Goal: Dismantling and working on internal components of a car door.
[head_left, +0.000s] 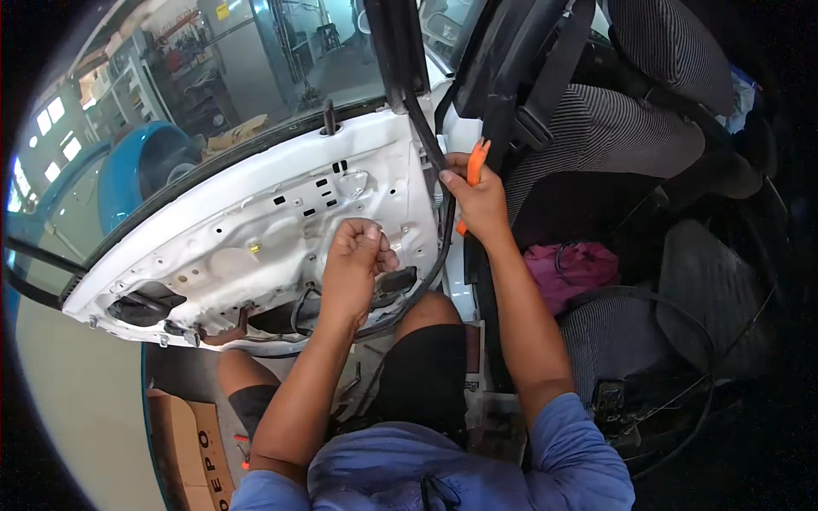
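Note:
A white car door (281,213) stands open in front of me, its inner panel bare with holes and a few clips. My left hand (358,249) is in front of the panel, fingers curled and thumb pressed to the index finger. Whatever is pinched there, if anything, is too small to name. At the door's right-hand edge, my right hand (479,203) holds an orange trim removal tool (479,157) in its palm, the forked end pointing up. Its thumb and finger also touch the black rubber door seal (429,140), which hangs along that edge.
A striped car seat (588,128) and a seat belt (545,102) are to the right. Below them lie a pink cloth (571,272) and a loose black hoop-shaped strip (711,358). A cardboard box (183,443) stands at lower left. Behind the door glass is a blue rounded object (128,175).

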Tool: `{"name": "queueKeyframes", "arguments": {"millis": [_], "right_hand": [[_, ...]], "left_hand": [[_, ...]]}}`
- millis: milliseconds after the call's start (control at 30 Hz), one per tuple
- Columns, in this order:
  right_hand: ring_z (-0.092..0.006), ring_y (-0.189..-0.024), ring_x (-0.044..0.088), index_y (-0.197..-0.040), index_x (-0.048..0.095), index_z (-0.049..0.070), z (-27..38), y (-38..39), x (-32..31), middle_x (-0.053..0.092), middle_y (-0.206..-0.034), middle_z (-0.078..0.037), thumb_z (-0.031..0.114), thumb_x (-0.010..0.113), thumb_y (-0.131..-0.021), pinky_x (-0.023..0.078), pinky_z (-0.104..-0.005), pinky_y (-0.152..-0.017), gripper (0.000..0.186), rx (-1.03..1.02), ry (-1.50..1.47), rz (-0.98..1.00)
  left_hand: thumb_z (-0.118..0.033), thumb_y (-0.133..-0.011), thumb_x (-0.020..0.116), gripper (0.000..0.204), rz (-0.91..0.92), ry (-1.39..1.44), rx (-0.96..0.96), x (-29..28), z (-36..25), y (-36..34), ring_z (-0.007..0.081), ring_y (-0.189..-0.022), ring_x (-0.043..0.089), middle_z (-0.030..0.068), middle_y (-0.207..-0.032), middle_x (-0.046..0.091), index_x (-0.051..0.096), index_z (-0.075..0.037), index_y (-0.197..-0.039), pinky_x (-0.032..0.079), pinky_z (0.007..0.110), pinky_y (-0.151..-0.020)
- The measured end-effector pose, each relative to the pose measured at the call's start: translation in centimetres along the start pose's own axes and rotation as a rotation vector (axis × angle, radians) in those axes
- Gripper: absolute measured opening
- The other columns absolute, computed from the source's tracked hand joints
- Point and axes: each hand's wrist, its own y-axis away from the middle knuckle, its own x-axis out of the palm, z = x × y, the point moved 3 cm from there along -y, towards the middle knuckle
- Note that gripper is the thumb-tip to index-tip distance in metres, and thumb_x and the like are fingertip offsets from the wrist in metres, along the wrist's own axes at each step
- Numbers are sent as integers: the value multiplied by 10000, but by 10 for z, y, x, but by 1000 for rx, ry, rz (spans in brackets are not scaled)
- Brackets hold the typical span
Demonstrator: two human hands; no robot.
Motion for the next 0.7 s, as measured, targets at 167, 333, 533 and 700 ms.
{"name": "queueKeyframes", "arguments": {"millis": [167, 333, 533, 700], "right_hand": [[-170, -899, 656, -1257, 603, -58, 2, 1, -6, 683, -1042, -131, -14, 593, -933, 516, -242, -822, 327, 85, -175, 97], [-175, -915, 671, -1269, 591, -74, 8, 6, -10, 689, -1026, -129, -5, 568, -955, 521, -230, -812, 322, 144, -336, 149], [-157, -897, 692, -1239, 635, -75, 1, 7, -9, 714, -1017, -127, 8, 587, -945, 537, -240, -807, 310, 133, -375, 107], [-152, -915, 684, -1278, 626, -65, 10, 16, -7, 718, -1028, -120, 28, 600, -938, 531, -236, -813, 354, 131, -294, 114]], "left_hand": [[-119, -1036, 541, 114, -1, -42, 64, 17, -3, -8, 166, -728, 613, 79, -879, 594, 545, -22, -1097, 509, 270, -702], [-93, -1029, 544, 145, -10, -47, 113, 32, 4, -23, 174, -753, 631, 89, -908, 607, 550, -4, -1144, 529, 279, -737], [-94, -1006, 598, 186, -5, 4, 165, 50, 8, -37, 169, -784, 644, 76, -942, 618, 569, -14, -1171, 535, 282, -759], [-86, -1001, 605, 194, 17, 35, 136, 57, 2, -42, 162, -797, 642, 81, -961, 623, 570, -12, -1176, 534, 276, -767]]}}
